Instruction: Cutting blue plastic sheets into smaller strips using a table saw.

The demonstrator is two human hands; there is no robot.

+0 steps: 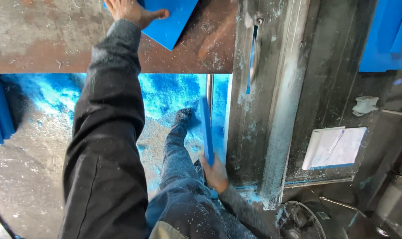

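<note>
The left hand (131, 10) presses open fingers on a blue sheet (172, 20); the right hand (215, 172) apparently grips a blue strip (205, 128).

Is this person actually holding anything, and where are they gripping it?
The right hand grips a narrow blue strip at its lower end, upright. The left hand presses flat on a blue sheet on the rusty table, not gripping.

The left arm stretches far forward in a dark sleeve, its hand (132, 11) lying flat, palm down, thumb spread. The right hand (215, 173) hangs low beside the leg, fingers curled in a closed grip.
</note>
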